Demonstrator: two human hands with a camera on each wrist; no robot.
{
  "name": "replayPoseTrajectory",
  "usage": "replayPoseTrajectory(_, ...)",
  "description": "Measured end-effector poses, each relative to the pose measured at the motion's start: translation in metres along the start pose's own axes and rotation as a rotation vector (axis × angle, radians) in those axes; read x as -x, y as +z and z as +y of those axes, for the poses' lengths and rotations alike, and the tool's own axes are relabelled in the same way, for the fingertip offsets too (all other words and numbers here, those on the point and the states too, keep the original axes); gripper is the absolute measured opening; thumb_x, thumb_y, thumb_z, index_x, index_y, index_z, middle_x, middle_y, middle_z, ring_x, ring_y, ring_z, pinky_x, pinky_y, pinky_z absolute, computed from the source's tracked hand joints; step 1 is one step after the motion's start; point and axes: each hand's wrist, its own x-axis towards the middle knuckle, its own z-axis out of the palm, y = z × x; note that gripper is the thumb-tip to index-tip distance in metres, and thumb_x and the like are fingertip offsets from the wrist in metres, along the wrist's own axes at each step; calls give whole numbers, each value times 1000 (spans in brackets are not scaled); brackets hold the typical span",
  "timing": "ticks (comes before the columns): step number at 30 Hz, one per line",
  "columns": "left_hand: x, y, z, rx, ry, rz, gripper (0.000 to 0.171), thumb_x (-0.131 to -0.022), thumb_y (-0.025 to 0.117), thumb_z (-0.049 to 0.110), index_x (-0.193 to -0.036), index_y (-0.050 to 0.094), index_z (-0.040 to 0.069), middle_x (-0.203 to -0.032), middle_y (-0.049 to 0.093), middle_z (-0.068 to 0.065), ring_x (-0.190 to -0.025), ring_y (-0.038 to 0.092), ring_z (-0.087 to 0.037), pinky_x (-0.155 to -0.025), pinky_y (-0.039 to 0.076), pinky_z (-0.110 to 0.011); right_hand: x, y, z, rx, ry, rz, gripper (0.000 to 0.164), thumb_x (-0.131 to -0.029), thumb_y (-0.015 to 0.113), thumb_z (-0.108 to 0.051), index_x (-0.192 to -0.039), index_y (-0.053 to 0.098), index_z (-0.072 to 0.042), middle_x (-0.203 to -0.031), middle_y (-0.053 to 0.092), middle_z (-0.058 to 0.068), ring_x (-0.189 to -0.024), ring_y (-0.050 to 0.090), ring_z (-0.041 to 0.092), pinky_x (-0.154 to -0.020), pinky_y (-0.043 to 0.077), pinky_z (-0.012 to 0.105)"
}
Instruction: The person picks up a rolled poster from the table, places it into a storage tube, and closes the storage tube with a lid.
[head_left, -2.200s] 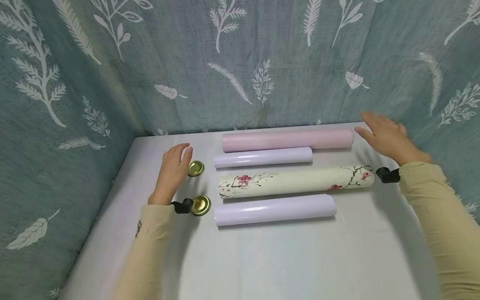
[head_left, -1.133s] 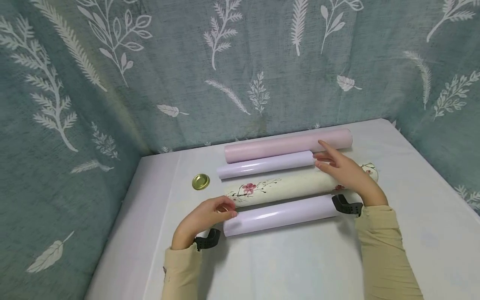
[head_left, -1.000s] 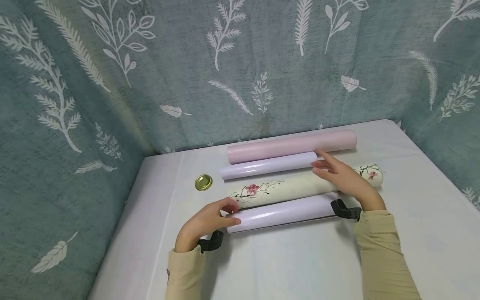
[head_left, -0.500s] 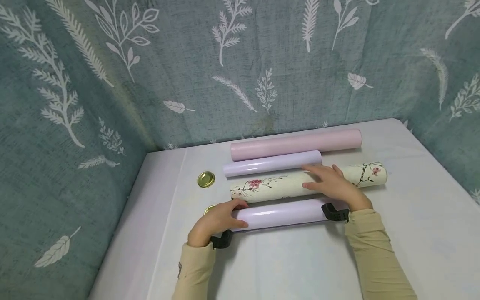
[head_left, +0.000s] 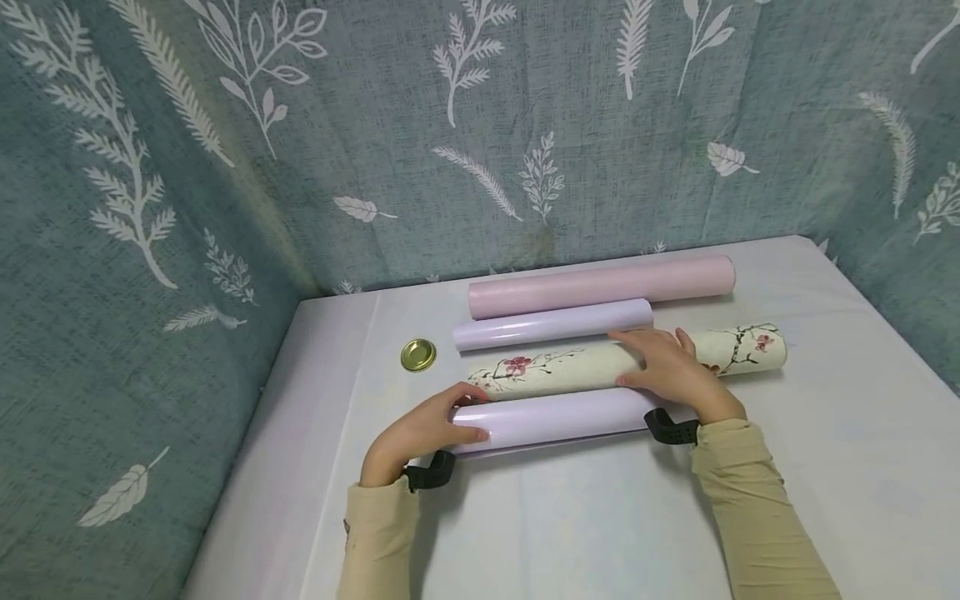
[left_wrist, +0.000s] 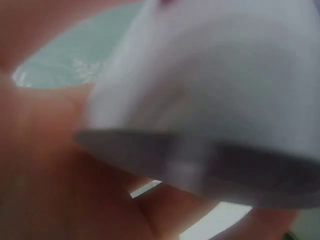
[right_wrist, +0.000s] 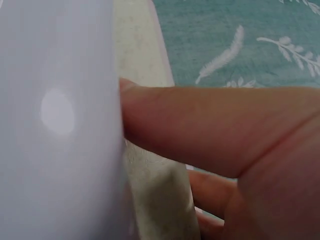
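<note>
Four rolls of wallpaper would be counted as several; they lie side by side. Nearest is a glossy lavender roll [head_left: 555,417], its left end between the thumb and fingers of my left hand [head_left: 420,429]. The left wrist view shows that hollow end [left_wrist: 225,75] close up and blurred. Behind it lies a cream roll with red blossoms [head_left: 570,371]. My right hand [head_left: 671,371] spans this cream roll, fingers over its far side and thumb on its near side. In the right wrist view the thumb [right_wrist: 185,125] sits between the lavender roll [right_wrist: 60,175] and the cream one.
Farther back lie a thinner lavender roll [head_left: 555,325] and a pink roll [head_left: 600,285]. A gold jar lid [head_left: 417,355] lies left of them on the white table [head_left: 570,525]. Leaf-patterned teal cloth [head_left: 390,167] stands behind and at both sides.
Both hands have come from beside the rolls to the front ones: left onto the lavender roll's end, right across the cream roll. The nearer gold lid is now hidden at the left hand.
</note>
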Motion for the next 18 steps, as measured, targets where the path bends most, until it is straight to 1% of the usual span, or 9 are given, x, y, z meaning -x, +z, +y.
replayPoseTrajectory(4,7,-8,10,58,-25,0,46,-76,70,21,-116,48,16,-106,54,-2,-94,50,-16,-84,39,-32,-1,2,2,31,-11,2,63,-77,68,-28,-133,42,-11,-134,38,19,-122,27,41,-97,0,62)
replayPoseTrajectory(5,9,-11,13,77,-40,5,47,-77,70,20,-117,47,15,-106,53,-3,-93,50,-17,-82,40,-31,-1,2,2,33,-15,3,63,-77,68,-29,-132,43,-10,-134,37,20,-122,27,41,-97,0,62)
replayPoseTrajectory(7,11,-14,17,109,-59,30,48,-77,70,19,-118,46,13,-105,52,-6,-91,50,-19,-77,43,-30,-1,2,2,42,-13,1,63,-78,67,-31,-132,43,-10,-134,37,19,-122,27,40,-98,0,61)
replayPoseTrajectory(9,11,-17,18,180,-78,58,49,-77,70,19,-118,44,13,-107,50,-9,-91,49,-20,-73,47,-32,-1,2,3,46,-10,2,63,-78,67,-32,-132,43,-10,-134,37,19,-122,27,40,-98,0,61)
replayPoseTrajectory(11,10,-17,13,282,-84,89,51,-77,70,16,-119,42,13,-109,46,-13,-92,49,-23,-72,50,-38,0,2,4,44,-7,2,64,-78,67,-33,-133,42,-10,-134,37,19,-122,27,40,-98,0,60)
replayPoseTrajectory(14,8,-17,1,455,-70,134,55,-77,70,11,-122,39,14,-114,40,-18,-96,49,-28,-72,50,-46,0,2,4,36,-7,3,63,-78,66,-32,-132,43,-10,-134,38,19,-122,27,40,-98,0,60)
replayPoseTrajectory(16,6,-18,-9,530,-47,173,58,-76,71,11,-124,37,15,-117,38,-17,-99,48,-29,-73,50,-46,0,2,4,26,-9,1,63,-78,67,-32,-132,43,-10,-133,38,19,-121,27,41,-98,-1,60)
replayPoseTrajectory(18,4,-18,-17,567,-20,209,60,-76,71,12,-125,37,18,-119,36,-16,-101,47,-29,-73,51,-44,0,2,3,20,-7,0,63,-78,67,-32,-132,43,-10,-133,37,20,-121,27,42,-97,-1,61)
